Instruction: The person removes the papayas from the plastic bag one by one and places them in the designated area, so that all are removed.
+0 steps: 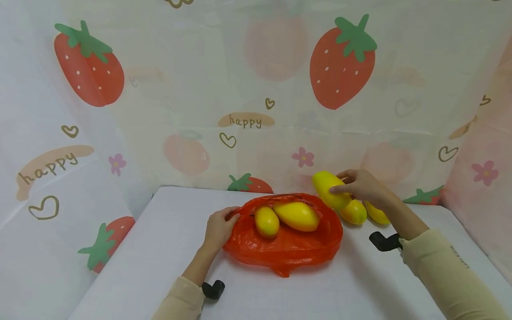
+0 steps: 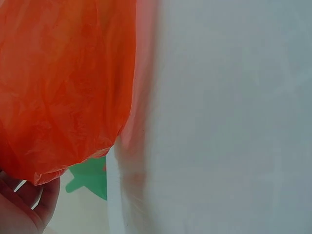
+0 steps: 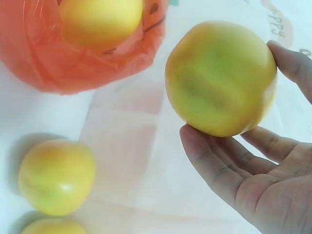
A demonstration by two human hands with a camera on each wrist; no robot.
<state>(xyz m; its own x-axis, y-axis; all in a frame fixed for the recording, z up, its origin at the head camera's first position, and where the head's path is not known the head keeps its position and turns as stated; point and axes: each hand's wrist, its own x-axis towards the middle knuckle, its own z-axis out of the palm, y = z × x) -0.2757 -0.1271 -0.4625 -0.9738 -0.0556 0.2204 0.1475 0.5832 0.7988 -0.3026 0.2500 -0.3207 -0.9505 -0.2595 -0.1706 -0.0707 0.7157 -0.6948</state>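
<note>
My right hand [image 1: 360, 184] grips a yellow oval fruit [image 1: 326, 184], my left hand [image 1: 218, 229] the red plastic bag [image 1: 280, 257]. Bagging, apparently; lowering it inside should follow.

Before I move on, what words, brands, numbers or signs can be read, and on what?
"happy": left backdrop panel.
"happy": rear backdrop panel, which also has faint unreadable marks.
Too blurred: script on right backdrop panel.
Too small: lettering on right sleeve.
Too obscured: dark print on red plastic bag.
No readable brands or numbers.
</note>
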